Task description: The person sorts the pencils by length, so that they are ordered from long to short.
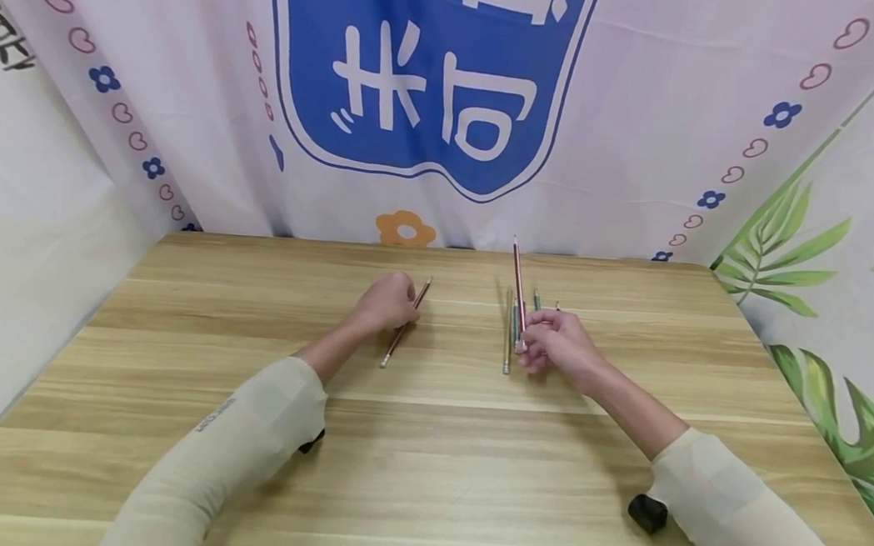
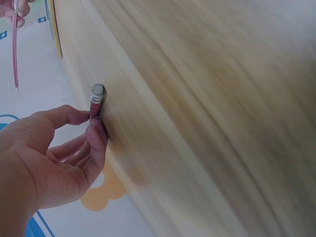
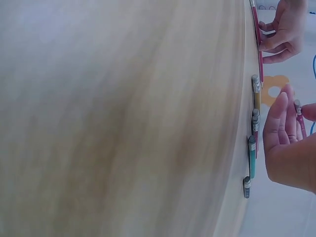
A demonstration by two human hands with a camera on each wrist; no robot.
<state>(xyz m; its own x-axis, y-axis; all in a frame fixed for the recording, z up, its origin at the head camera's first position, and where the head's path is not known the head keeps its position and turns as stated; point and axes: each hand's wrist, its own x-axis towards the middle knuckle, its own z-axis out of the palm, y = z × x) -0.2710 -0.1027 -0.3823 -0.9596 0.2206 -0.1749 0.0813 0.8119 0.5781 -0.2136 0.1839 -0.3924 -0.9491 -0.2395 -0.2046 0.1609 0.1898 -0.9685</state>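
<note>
Far edge of table [image 1: 424, 489] = 12 o'clock. Left hand [image 1: 388, 302], about 11 o'clock from table centre: grip closed, thumb and fingers pinching a dark red pencil [image 1: 395, 346], tip toward 1, metal-capped eraser end toward 7; on the wood or just off it, can't tell. Right hand [image 1: 562, 344], about 1 o'clock: grip pinching a second red pencil [image 1: 518, 286] near its eraser end, raised off table, tip toward 12. More pencils lie close by the right hand: gold pencil [image 1: 507, 336] at its 9 o'clock, eraser end toward 6; green pencil [image 3: 252, 160] and a dark-bodied one [image 3: 247, 188] also show in right wrist view. No brand readable on any pencil. Left sleeve [image 1: 239, 440] has small dark lettering, too blurred to read. Beyond table at 12, white curtain [image 1: 632, 151] with blue badge [image 1: 481, 171], big white characters; red letters at badge's 9 o'clock read "GOOD", rest cut off. Black characters [image 1: 1, 33] on the wall at 10, partly cut off. Orange flower print [image 1: 385, 228] at 12, leaf print [image 1: 791, 253] at 2.
</note>
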